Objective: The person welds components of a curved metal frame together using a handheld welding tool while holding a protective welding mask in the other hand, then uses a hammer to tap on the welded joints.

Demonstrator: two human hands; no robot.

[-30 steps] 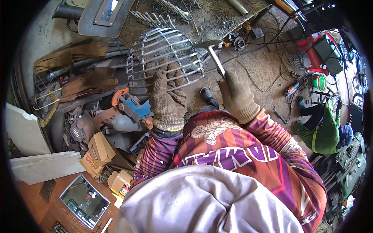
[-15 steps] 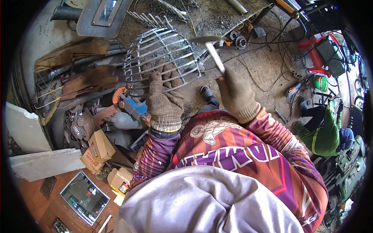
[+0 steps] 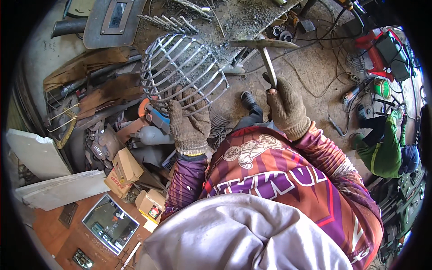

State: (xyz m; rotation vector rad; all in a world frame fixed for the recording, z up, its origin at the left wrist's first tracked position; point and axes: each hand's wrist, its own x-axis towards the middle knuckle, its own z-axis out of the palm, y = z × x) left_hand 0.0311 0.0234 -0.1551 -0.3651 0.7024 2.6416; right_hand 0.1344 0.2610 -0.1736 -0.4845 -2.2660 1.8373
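My left hand (image 3: 191,126), in a brown knit glove, grips the near side of a rounded cage of welded metal bars (image 3: 181,68). Its fingers pass among the bars, partly hidden by them. The cage is tilted, its far side by the edge of the gritty workbench (image 3: 240,20). To its right, my right hand (image 3: 289,110), gloved likewise, is closed round the handle of a chipping hammer (image 3: 265,44). The hammer's long, narrow head lies crosswise beyond the hand, apart from the cage.
A welding shield (image 3: 118,20) and several thin rods (image 3: 168,23) lie on the bench. An angle grinder (image 3: 157,118), a cardboard box (image 3: 126,167) and scrap crowd the left. Cables (image 3: 330,83) cross the floor at right, where a person in green (image 3: 387,150) works near a red-framed machine (image 3: 369,54).
The hammer has moved right, away from the cage, and its whole head now shows. The cage has turned slightly in my left hand, which keeps its grip.
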